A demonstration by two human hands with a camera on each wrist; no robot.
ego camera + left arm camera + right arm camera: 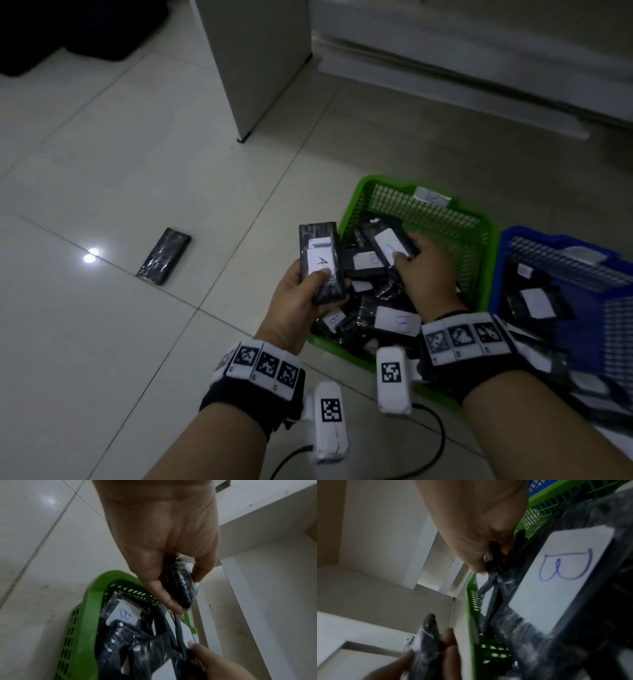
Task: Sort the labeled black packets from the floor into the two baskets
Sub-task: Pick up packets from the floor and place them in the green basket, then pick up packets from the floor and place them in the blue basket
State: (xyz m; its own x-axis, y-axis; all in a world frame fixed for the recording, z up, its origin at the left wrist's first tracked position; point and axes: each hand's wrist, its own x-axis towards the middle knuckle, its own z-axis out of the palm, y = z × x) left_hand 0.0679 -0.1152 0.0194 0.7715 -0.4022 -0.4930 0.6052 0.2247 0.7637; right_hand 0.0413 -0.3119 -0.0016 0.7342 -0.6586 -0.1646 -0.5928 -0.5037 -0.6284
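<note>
My left hand [305, 291] grips a black packet [320, 260] with a white label marked A, held upright just left of the green basket [476, 236]. In the left wrist view that packet [184, 588] sits between thumb and fingers. My right hand [423, 263] is over the green basket and pinches another black packet [390, 241] with a white label. The green basket holds several black packets with labels marked B [563, 574]. The blue basket [613, 308] to its right holds more labeled packets. One black packet [164, 255] lies on the floor to the left.
A white cabinet [260, 61] stands behind on the tiled floor [120, 171], with a low white ledge [479, 75] at the back right. A dark object [68, 31] fills the far left corner. Wrist camera cables [435, 445] trail near my forearms.
</note>
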